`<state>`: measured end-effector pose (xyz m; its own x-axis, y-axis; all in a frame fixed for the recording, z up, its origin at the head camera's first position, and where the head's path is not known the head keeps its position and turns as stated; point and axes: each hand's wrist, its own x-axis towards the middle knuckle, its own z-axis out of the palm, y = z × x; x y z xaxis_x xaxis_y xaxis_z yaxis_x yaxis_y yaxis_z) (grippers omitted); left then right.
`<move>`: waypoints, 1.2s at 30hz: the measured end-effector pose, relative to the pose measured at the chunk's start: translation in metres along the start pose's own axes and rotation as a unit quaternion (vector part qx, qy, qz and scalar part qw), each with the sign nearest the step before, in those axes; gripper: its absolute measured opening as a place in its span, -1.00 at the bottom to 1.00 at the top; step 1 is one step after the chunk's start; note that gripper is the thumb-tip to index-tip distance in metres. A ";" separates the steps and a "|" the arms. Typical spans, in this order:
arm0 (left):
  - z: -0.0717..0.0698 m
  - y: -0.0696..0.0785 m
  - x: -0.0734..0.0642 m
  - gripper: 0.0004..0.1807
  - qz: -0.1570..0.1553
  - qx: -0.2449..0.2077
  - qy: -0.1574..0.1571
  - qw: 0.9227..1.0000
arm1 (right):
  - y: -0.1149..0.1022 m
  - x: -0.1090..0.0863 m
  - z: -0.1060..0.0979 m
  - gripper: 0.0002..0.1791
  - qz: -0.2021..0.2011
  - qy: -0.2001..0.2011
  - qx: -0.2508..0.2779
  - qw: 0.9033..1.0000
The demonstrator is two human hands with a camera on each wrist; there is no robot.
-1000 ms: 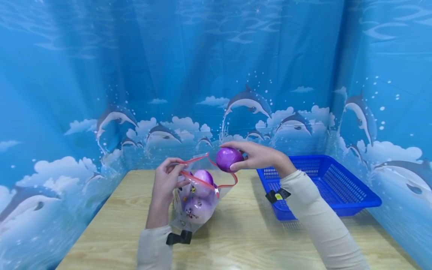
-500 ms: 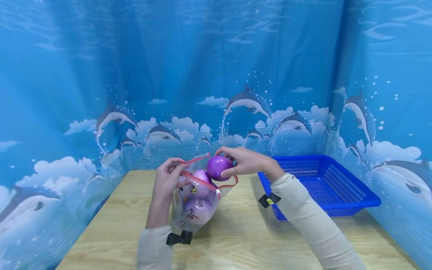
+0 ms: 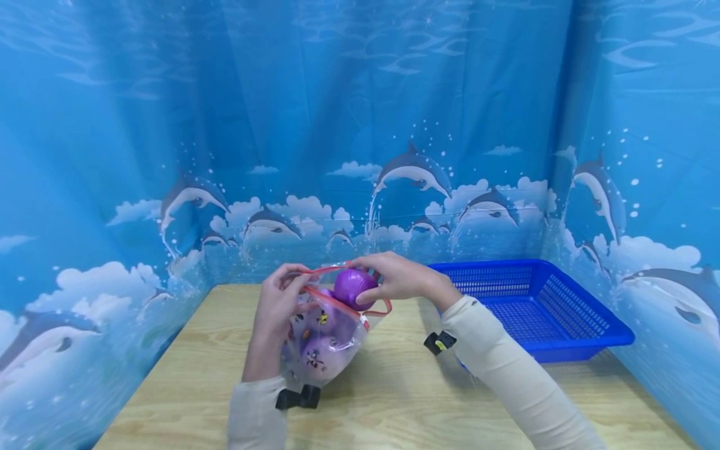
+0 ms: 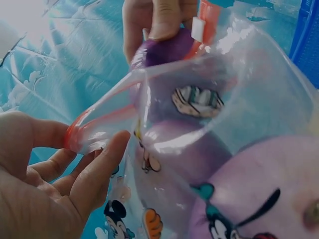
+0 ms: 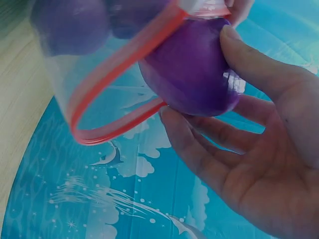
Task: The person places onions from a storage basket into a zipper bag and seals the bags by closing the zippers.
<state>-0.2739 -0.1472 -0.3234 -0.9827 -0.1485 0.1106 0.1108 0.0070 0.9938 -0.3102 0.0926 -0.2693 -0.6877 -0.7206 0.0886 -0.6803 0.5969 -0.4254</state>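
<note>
My left hand (image 3: 279,300) pinches the red zip edge of a clear plastic zip bag (image 3: 316,359) printed with cartoon figures. Inside it several purple onions (image 4: 264,184) show through the film. My right hand (image 3: 402,275) grips another purple onion (image 3: 353,286) between thumb and fingers, partly inside the bag's mouth. In the right wrist view, the red zip strip (image 5: 114,82) loops beside this onion (image 5: 192,69), and the mouth gapes wide. From the left wrist, the held onion's lower part appears behind the film.
A blue plastic basket (image 3: 585,344) with mesh walls stands on the right of the wooden table (image 3: 394,400), partly behind the right forearm. A blue dolphin-print curtain (image 3: 360,125) hangs behind and at both sides.
My right hand has moved left and down, bringing the onion from above the bag's right edge into its mouth. My left hand keeps its place on the zip edge.
</note>
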 end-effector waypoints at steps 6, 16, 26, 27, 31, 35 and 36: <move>-0.001 0.001 -0.001 -0.82 -0.009 -0.011 -0.002 1.000 | -0.001 0.001 0.005 -0.32 0.003 0.008 -0.015 1.000; -0.006 0.001 0.001 -0.83 -0.006 -0.041 -0.001 0.999 | -0.005 0.000 0.013 -0.39 -0.015 0.044 -0.070 0.996; -0.007 0.002 0.001 -0.87 -0.001 -0.077 -0.007 0.997 | -0.009 0.002 0.020 -0.65 -0.029 0.083 -0.076 0.993; -0.007 0.002 0.001 -0.88 -0.001 -0.078 -0.007 0.997 | -0.009 0.002 0.020 -0.71 -0.029 0.085 -0.079 0.993; -0.009 0.002 0.001 -0.90 -0.003 -0.090 -0.009 0.996 | -0.009 0.001 0.020 -0.84 -0.033 0.082 -0.078 0.993; -0.010 0.002 0.001 -0.92 -0.001 -0.104 -0.008 0.995 | -0.007 0.002 0.021 -0.87 -0.053 0.062 -0.071 0.994; -0.010 0.002 0.001 -0.93 -0.001 -0.106 -0.007 0.994 | -0.006 0.002 0.021 -0.88 -0.060 0.057 -0.070 0.994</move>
<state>-0.2727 -0.1576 -0.3215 -0.9848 -0.1342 0.1104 0.1364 -0.2029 0.9696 -0.3023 0.0801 -0.2854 -0.6182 -0.7496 0.2366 -0.7824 0.5578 -0.2769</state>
